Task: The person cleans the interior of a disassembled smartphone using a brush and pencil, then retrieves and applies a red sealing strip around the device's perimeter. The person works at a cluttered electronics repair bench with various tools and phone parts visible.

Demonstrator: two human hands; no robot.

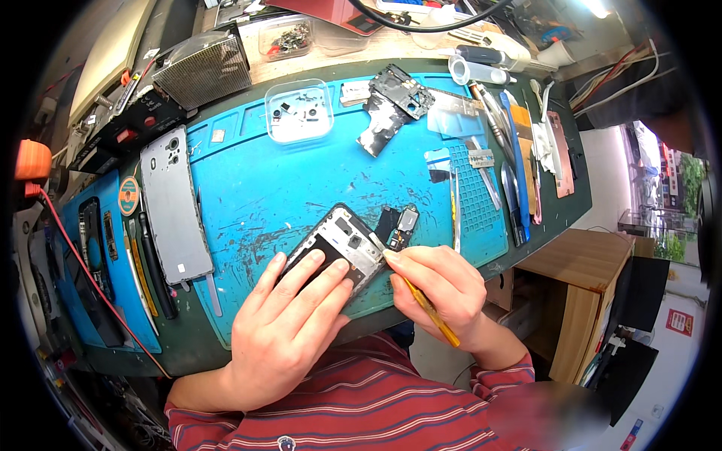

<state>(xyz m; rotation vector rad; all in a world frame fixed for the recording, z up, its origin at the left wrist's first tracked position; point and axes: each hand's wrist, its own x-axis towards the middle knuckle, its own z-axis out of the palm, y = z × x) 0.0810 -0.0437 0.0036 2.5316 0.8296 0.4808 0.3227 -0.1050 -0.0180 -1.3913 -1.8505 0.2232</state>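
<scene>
An opened phone body (356,252), dark-rimmed with a silvery inner plate, lies tilted on the blue work mat (248,195) close to me. My left hand (282,338) rests on its lower left part, fingers stretched and slightly apart, hiding much of it. In a pen-like grip, my right hand (447,289) holds a slim gold-coloured hand tool (432,310). The tool's front end reaches the phone's right edge, but its tip is too small to make out. Just beyond that edge sits a small phone part (406,221) with a grey block and green circuit board.
A clear box (299,140) of tiny parts stands at the back. Right of it lies a dark phone mainframe piece (401,94). A grey phone back cover (177,210) lies left, screwdrivers (156,263) beside it. Tools, including a blue one (517,161), line the right.
</scene>
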